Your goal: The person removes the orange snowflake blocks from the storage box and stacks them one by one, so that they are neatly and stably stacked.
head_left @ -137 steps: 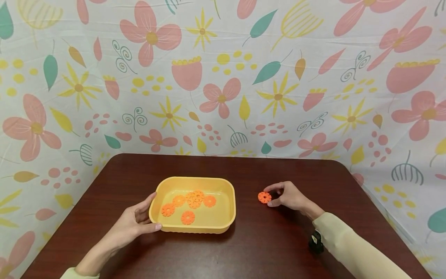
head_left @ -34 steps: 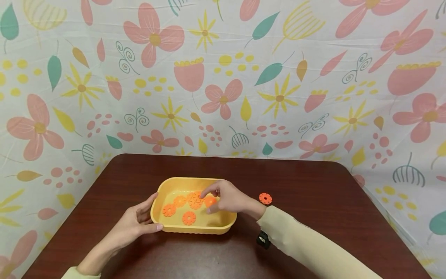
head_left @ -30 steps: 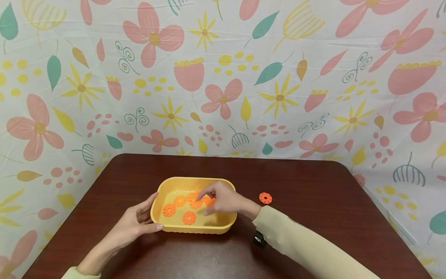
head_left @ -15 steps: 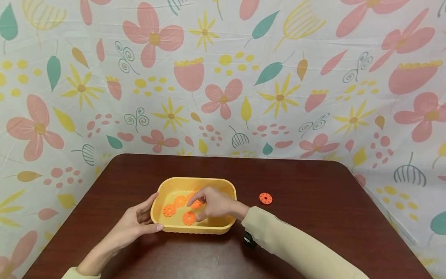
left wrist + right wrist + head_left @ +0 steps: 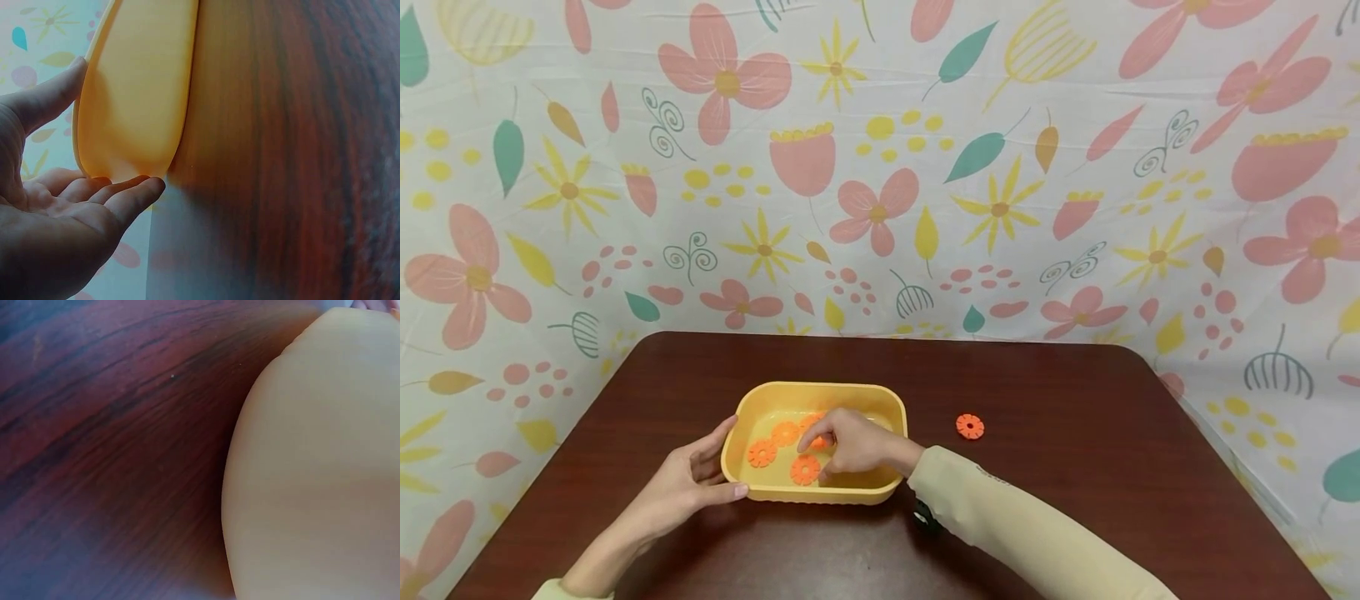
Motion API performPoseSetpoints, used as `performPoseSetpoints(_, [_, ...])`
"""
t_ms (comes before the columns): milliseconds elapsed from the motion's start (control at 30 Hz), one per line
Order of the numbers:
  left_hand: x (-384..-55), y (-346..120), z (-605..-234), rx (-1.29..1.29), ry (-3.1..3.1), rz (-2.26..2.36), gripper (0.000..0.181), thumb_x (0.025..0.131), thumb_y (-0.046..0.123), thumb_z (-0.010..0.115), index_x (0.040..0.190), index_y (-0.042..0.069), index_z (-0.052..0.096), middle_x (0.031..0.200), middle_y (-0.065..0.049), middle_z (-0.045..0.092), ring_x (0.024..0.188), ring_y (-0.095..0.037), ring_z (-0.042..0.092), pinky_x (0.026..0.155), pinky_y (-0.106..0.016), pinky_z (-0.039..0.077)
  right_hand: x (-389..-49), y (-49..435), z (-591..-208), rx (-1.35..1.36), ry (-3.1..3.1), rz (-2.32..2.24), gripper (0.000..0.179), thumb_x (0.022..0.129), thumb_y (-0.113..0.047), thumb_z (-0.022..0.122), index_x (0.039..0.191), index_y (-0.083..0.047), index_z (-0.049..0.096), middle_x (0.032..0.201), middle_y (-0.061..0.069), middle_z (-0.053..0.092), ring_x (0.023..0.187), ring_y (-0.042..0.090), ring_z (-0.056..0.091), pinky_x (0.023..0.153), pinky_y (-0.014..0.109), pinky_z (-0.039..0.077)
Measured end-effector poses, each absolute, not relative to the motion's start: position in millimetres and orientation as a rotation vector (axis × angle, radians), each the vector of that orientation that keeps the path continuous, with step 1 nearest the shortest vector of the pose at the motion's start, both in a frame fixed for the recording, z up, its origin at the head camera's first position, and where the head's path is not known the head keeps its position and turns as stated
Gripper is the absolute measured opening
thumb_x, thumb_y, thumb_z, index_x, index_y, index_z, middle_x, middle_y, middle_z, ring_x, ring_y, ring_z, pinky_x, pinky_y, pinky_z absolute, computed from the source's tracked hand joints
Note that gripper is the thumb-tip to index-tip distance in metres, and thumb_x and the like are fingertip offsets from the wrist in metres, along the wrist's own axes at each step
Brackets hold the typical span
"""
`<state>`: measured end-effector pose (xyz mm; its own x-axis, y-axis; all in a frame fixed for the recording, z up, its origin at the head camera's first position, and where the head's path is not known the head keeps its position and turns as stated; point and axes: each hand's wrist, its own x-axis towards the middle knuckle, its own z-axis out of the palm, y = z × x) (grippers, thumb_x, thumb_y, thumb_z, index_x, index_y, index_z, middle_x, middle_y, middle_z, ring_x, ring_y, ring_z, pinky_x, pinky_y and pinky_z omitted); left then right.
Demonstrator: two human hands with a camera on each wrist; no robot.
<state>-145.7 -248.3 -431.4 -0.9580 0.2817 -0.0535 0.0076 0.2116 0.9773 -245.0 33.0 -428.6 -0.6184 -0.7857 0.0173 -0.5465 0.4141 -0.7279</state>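
Note:
A yellow plastic tray (image 5: 880, 490) stands on the table, with several orange notched discs inside. My left hand (image 5: 679, 483) holds its left end, thumb along the front side and fingers against the end wall; the left wrist view shows the same grip on the tray (image 5: 137, 81). My right hand (image 5: 853, 443) is inside the tray, index finger and thumb spread apart. Their tips are right at the nearest notched disc (image 5: 805, 469), and the hand partly hides other discs behind it. In the right wrist view the tray wall (image 5: 312, 456) covers most of the hand.
One separate orange notched disc (image 5: 970, 427) lies on the dark brown table (image 5: 1037, 375), right of the tray. A dark wrist device (image 5: 925, 515) sits under the right sleeve. Behind the table hangs a flower-patterned cloth (image 5: 880, 292).
My right hand let go of a notched disc right of the tray, then moved left into the tray and down toward the nearest disc. My left hand stays on the tray.

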Motion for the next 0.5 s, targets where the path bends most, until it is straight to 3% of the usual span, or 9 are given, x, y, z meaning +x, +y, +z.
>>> performPoseSetpoints(267, [-145.5, -249.1, -428.9, 0.310, 2.249, 1.843, 0.099, 0.091, 0.007, 0.083, 0.167, 0.000, 0.020, 0.170, -0.024, 0.020, 0.148, -0.046, 0.035, 0.104, -0.034, 0.051, -245.4, 28.7, -431.8, -1.110, 2.382, -0.963, 0.040, 0.070, 0.005, 0.095, 0.106, -0.008, 0.083, 0.065, -0.004, 0.045, 0.062, 0.008, 0.034, 0.061, 0.020, 0.032])
performPoseSetpoints(500, [-145.4, -249.5, -429.0, 0.312, 2.234, 1.853, 0.099, 0.091, 0.006, 0.083, 0.167, 0.000, 0.020, 0.170, -0.023, 0.019, 0.148, -0.046, 0.035, 0.104, -0.034, 0.051, -245.4, 26.8, -434.1, -1.107, 2.385, -0.942, 0.039, 0.072, 0.005, 0.094, 0.107, -0.008, 0.083, 0.061, -0.006, 0.040, 0.059, 0.007, 0.032, 0.058, 0.020, 0.031])
